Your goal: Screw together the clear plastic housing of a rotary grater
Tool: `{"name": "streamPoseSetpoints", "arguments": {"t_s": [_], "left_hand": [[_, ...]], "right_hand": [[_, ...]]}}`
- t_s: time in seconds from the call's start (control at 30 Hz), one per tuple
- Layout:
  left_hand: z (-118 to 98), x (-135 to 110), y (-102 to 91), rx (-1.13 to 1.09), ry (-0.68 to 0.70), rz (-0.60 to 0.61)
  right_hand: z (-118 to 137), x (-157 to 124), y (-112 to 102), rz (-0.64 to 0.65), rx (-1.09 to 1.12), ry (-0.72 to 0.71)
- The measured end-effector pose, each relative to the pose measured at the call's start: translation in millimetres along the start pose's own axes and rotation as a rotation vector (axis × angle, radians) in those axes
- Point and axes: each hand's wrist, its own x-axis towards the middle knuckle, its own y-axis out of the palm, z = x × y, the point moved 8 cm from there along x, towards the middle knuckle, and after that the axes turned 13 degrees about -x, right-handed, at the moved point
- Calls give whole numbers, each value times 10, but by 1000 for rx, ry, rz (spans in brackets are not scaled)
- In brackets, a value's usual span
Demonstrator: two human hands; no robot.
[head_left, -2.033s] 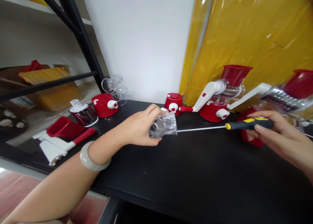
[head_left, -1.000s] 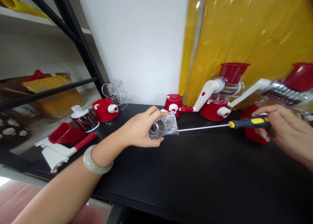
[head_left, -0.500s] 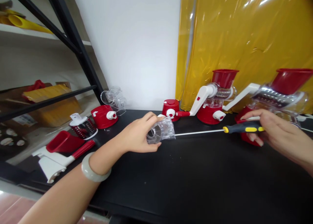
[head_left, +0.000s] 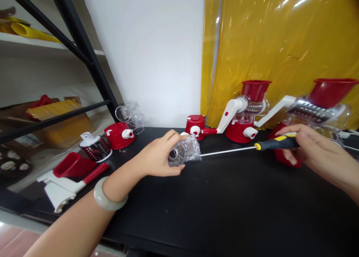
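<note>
My left hand [head_left: 162, 154] is closed around a clear plastic grater housing [head_left: 192, 148], which lies on its side over the black table. A long screwdriver [head_left: 276, 142] with a black and yellow handle is held in the fingers of my right hand [head_left: 314, 148]. Its metal shaft points left, and the tip reaches the open right end of the housing. Whether the tip sits in a screw is too small to tell. Behind the housing stands a red base [head_left: 195, 125] with a white knob.
Two assembled rotary graters, one [head_left: 246, 111] behind the screwdriver and another [head_left: 322, 104] at the right, stand at the back. On the left are a red base [head_left: 119, 135], a drum grater [head_left: 95, 148], a red hopper [head_left: 73, 165] and a white crank [head_left: 60, 191]. A black-framed shelf [head_left: 98, 77] borders the left.
The screwdriver handle has turned about its axis in my right hand, so its yellow patches show differently. My left hand and the housing stay nearly in place.
</note>
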Motion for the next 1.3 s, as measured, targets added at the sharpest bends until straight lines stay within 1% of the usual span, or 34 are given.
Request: {"name": "streamPoseSetpoints", "arguments": {"t_s": [0.1, 0.17, 0.3, 0.4, 0.43, 0.47, 0.53, 0.6, 0.67, 0.73, 0.83, 0.9, 0.93, 1.0, 1.07, 1.13, 1.23, 1.3], "left_hand": [[-4, 1, -6, -9, 12, -7], [1, 0, -6, -5, 8, -5], [2, -4, 7, 7, -5, 10], [4, -4, 27, 15, -18, 31], [5, -2, 30, 15, -20, 35], [4, 1, 32, 15, -20, 37], [5, 7, 31, 16, -18, 38], [10, 9, 31, 21, -19, 39], [15, 6, 32, 26, -20, 38], [22, -3, 37, 29, -22, 38], [28, -13, 43, 29, -25, 41], [27, -13, 39, 28, -22, 36], [26, -11, 37, 26, -20, 34], [25, -7, 32, 22, -17, 32], [26, -5, 32, 22, -17, 36], [28, -7, 34, 26, -19, 40], [26, -12, 34, 32, -19, 39], [20, -12, 33, 32, -17, 37]], "right_hand": [[12, -18, -8, -31, 158, 31], [27, -44, -32, -59, 172, 52], [23, -74, -107, -108, 72, 54], [11, -52, -108, -90, -85, 17], [8, -40, -87, -71, -102, 6], [10, -28, -66, -56, -79, -4], [26, -10, -41, -51, 62, -14], [45, -5, -27, -56, 227, -6], [58, -14, -20, -57, 310, 14], [62, -30, -32, -66, 298, 26], [26, -47, -85, -115, 133, 37], [-14, -39, -75, -101, 27, 53], [-31, -32, -57, -82, 17, 60], [-31, -18, -22, -55, 99, 59], [-4, -12, -11, -57, 239, 60], [26, -19, -3, -53, 330, 75], [46, -39, -4, -49, 334, 92], [46, -47, -16, -61, 263, 74]]}}
